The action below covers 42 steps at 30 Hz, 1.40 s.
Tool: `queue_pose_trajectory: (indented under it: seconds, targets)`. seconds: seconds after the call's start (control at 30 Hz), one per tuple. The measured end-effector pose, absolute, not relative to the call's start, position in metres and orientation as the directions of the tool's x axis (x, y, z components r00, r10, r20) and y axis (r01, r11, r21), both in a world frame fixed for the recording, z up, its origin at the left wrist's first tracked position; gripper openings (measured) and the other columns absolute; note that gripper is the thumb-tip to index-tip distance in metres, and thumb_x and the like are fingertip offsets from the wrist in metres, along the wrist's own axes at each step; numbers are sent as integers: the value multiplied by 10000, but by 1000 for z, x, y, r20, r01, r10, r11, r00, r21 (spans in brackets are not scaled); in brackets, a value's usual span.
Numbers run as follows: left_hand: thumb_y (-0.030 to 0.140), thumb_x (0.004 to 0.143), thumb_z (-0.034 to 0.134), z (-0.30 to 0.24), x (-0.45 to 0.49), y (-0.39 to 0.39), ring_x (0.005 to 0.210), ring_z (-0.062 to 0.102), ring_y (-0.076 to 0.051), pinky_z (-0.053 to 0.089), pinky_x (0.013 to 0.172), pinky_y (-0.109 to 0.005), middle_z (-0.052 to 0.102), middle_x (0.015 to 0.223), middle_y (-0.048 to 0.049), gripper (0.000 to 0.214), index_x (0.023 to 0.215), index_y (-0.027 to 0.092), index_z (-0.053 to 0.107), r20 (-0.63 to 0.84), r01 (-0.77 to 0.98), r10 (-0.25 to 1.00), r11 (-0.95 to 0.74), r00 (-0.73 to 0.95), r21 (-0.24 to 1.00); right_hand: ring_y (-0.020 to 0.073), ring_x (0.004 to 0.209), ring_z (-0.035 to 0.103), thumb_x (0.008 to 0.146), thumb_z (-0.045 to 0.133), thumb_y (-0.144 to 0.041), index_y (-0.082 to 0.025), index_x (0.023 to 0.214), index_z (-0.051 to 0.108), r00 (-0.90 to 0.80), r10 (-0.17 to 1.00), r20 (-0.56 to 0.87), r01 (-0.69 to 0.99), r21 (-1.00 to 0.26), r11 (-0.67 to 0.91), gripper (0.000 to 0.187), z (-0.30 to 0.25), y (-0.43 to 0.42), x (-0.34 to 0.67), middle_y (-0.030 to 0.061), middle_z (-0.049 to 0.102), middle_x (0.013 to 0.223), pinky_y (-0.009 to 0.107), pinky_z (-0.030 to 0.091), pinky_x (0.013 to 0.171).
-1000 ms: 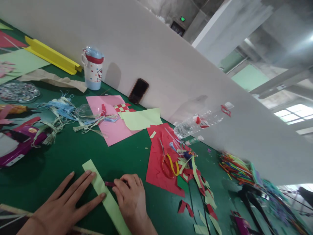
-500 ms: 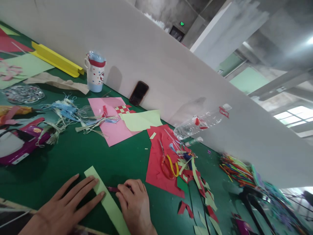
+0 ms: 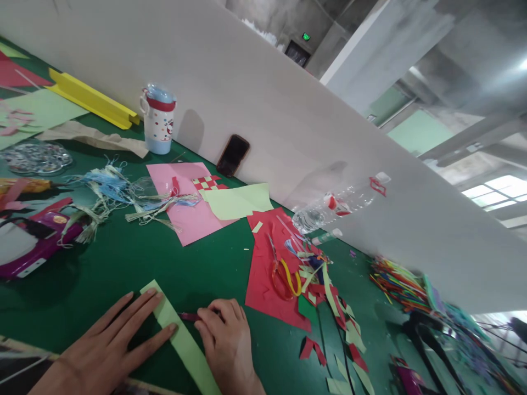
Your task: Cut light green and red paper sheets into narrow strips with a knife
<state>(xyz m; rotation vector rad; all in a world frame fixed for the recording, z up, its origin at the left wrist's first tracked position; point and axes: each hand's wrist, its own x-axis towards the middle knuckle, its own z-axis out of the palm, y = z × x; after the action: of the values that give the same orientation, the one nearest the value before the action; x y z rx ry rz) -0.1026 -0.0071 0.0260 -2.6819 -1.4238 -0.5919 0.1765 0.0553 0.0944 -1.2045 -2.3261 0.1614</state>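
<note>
Strip of pale green paper (image 3: 187, 345) on the bench (image 3: 123, 269); your left hand (image 3: 105, 345) spread, fingertips on it. Your right hand (image 3: 228, 340), apart from the left, pinches a thin purple tool (image 3: 188, 316) just right of the strip. Right of the strip, farther: scissors (image 3: 282, 264) on red paper (image 3: 259, 280). Well beyond the strip: phone (image 3: 233, 155).

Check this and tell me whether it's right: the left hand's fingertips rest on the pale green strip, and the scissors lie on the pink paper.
Not quite: the head view shows the scissors on the red paper, not the pink paper. The left hand does rest its fingertips on the pale green strip.
</note>
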Motion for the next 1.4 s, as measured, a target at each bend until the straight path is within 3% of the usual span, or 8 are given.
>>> queue_pose_trajectory:
  seconds: [0.27, 0.53, 0.67, 0.83, 1.0, 1.17, 1.4]
  targets:
    - [997, 768, 511, 35, -99, -4, 1687, 174, -290, 27, 1367, -476, 554, 1673, -76, 1041, 1645, 444, 413, 391, 805, 762, -587, 517, 80, 210, 824, 641, 1058, 660, -233, -260, 1018, 754, -478, 781, 402, 725, -321, 609, 106, 95, 57, 173, 35, 705, 937, 335, 480, 735]
    - [991, 761, 527, 26, -98, -6, 1635, 321, -309, 34, 1359, -475, 534, 1695, -61, 1027, 1642, 477, 400, 356, 812, 791, -569, 498, 129, 210, 830, 638, 1061, 662, -251, -259, 1027, 758, -488, 778, 397, 725, -313, 614, 103, 92, 58, 169, 38, 706, 948, 345, 480, 742]
    - [970, 772, 548, 23, -98, -7, 1639, 314, -318, 20, 1358, -481, 505, 1717, -42, 1000, 1640, 502, 384, 327, 817, 802, -562, 499, 130, 204, 840, 647, 1044, 689, -234, -253, 1038, 764, -500, 781, 374, 737, -290, 610, 78, 93, 59, 169, 43, 702, 956, 331, 496, 751]
    - [1001, 753, 521, 28, -96, -6, 1612, 348, -314, 22, 1354, -476, 582, 1649, -52, 1028, 1640, 500, 383, 385, 823, 787, -558, 482, 110, 204, 843, 651, 1047, 696, -251, -253, 1027, 771, -499, 785, 368, 739, -292, 607, 78, 92, 60, 169, 41, 708, 951, 328, 496, 745]
    - [1004, 759, 512, 30, -96, -5, 1593, 384, -315, 28, 1341, -484, 540, 1681, -62, 1036, 1651, 500, 358, 328, 821, 797, -563, 508, 96, 211, 837, 650, 1068, 666, -261, -261, 1039, 768, -492, 784, 379, 732, -307, 608, 106, 92, 61, 167, 42, 718, 955, 345, 470, 734]
    - [991, 776, 509, 37, -96, -3, 1493, 502, -305, 22, 1338, -460, 625, 1599, -60, 1004, 1645, 512, 358, 377, 818, 777, -570, 504, 80, 204, 832, 651, 1042, 700, -249, -265, 1048, 773, -498, 779, 381, 738, -285, 611, 76, 93, 62, 164, 33, 714, 950, 345, 466, 727]
    - [1000, 790, 460, 47, -94, -2, 1476, 518, -302, 22, 1347, -472, 676, 1534, -76, 1011, 1656, 489, 351, 393, 807, 758, -587, 521, 61, 204, 828, 654, 1046, 703, -260, -267, 1024, 764, -490, 778, 394, 733, -297, 612, 66, 93, 63, 160, 27, 727, 949, 355, 446, 720]
